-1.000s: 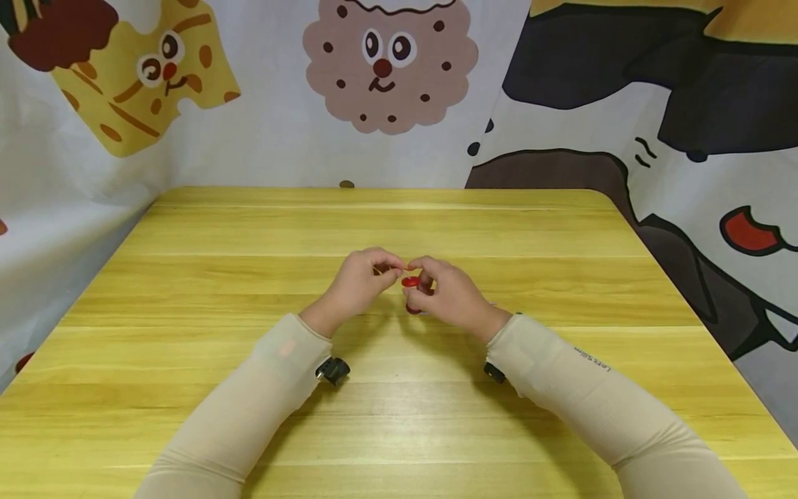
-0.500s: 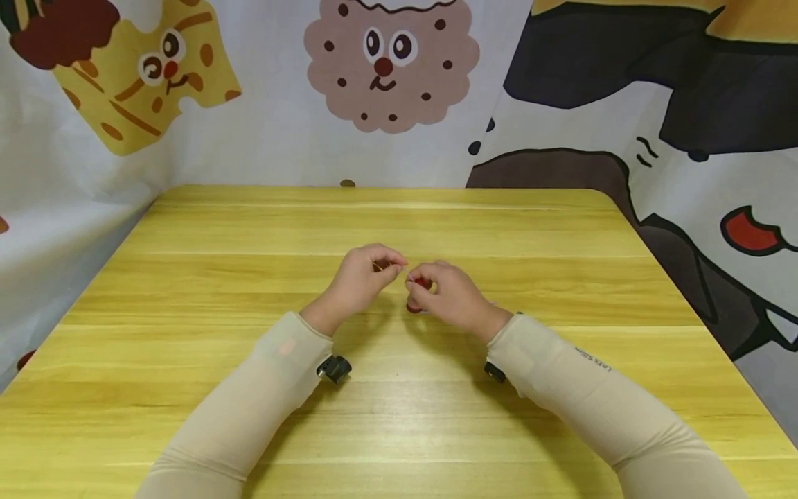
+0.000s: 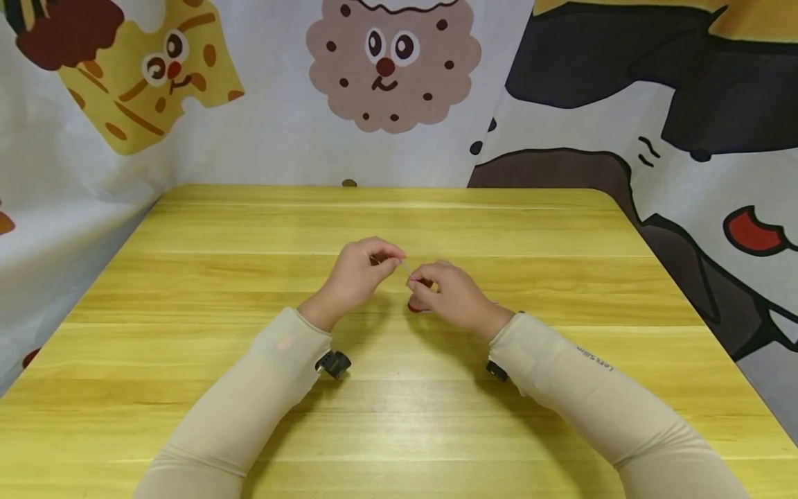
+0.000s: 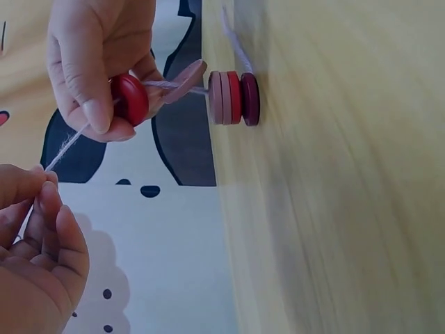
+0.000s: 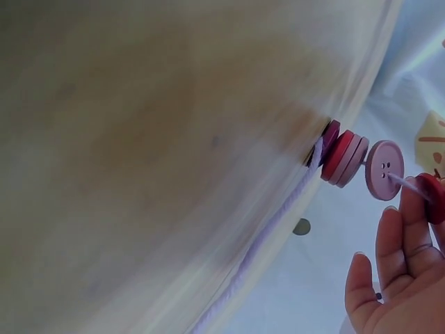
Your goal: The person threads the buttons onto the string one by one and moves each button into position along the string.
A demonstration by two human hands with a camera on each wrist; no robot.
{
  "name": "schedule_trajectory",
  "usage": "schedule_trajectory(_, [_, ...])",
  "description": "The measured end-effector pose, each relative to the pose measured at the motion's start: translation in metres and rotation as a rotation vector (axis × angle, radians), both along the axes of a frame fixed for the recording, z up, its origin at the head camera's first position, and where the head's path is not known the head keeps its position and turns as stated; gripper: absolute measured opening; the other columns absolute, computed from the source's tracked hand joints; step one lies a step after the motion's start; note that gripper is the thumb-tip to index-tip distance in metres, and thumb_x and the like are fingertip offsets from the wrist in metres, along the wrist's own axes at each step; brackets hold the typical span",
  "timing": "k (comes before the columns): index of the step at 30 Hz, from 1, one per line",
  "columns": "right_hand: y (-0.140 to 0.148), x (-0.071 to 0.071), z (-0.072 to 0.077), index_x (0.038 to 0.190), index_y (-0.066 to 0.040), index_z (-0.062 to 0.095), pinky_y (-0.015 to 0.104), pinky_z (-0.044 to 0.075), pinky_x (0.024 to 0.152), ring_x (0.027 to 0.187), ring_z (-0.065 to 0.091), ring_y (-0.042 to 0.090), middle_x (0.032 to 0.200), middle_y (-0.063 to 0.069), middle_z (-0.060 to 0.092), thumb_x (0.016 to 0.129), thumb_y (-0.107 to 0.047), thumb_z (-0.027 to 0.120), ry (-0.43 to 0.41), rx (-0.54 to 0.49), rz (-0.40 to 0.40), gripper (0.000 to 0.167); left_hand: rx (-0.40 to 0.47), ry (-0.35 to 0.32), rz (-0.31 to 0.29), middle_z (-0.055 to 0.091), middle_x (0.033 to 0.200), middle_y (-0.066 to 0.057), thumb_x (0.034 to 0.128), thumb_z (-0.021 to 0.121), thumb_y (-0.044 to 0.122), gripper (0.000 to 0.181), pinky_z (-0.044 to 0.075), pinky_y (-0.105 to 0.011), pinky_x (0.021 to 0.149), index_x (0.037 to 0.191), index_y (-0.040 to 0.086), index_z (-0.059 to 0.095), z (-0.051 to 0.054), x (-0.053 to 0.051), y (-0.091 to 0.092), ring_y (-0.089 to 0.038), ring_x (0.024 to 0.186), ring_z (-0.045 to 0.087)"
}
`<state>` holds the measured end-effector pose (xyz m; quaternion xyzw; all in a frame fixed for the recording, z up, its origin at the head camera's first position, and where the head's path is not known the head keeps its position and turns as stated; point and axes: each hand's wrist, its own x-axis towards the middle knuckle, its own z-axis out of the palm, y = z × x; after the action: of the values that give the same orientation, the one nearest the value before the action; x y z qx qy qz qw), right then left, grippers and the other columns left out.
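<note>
My left hand (image 3: 357, 274) pinches the end of a lilac string (image 4: 64, 149) between thumb and fingertips. Close beside it, my right hand (image 3: 458, 296) holds a red button (image 4: 131, 99) between thumb and fingers, and the string runs out of it taut towards the left hand. Behind this button a pink button (image 5: 384, 170) hangs tilted on the string. Several pink and red buttons (image 5: 345, 158) sit stacked together further along, followed by a dark red button (image 4: 250, 99) at the tabletop. The string's tail (image 5: 257, 250) trails along the table. In the head view the right hand hides most buttons.
A wood-grain table (image 3: 399, 416) lies beneath both hands. Behind it hangs a white cloth (image 3: 268, 138) printed with cartoon food. Small black cameras (image 3: 334, 364) are strapped at the wrists, over beige sleeves (image 3: 237, 395).
My left hand has moved slightly up and away from the right, and string now shows between them. The red button, hanging under the right fingers earlier, is now gripped by them.
</note>
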<state>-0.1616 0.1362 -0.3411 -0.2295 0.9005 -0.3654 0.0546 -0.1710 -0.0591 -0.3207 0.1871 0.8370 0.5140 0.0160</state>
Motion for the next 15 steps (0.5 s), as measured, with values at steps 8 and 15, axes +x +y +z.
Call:
schedule_trajectory(8, [0.0009, -0.0005, 0.001, 0.095, -0.008, 0.071, 0.041, 0.044, 0.088, 0.093, 0.053, 0.019, 0.086, 0.001, 0.068, 0.1, -0.023, 0.055, -0.009, -0.003, -0.003, 0.022, -0.002, 0.009, 0.019, 0.066, 0.1, -0.009, 0.0945, 0.061, 0.006, 0.014, 0.045, -0.028, 0.065, 0.104, 0.004, 0.071, 0.0042, 0.0001, -0.0021, -0.019, 0.079, 0.054])
schedule_trajectory(15, [0.0023, -0.0009, 0.0013, 0.094, -0.007, 0.072, 0.041, 0.046, 0.087, 0.093, 0.052, 0.019, 0.09, -0.003, 0.064, 0.098, -0.022, 0.058, -0.01, 0.001, 0.001, 0.02, -0.01, 0.012, 0.04, 0.067, 0.1, -0.008, 0.0951, 0.06, 0.008, 0.014, 0.044, -0.029, 0.065, 0.104, 0.005, 0.071, 0.0081, 0.0002, -0.0057, -0.02, 0.079, 0.053])
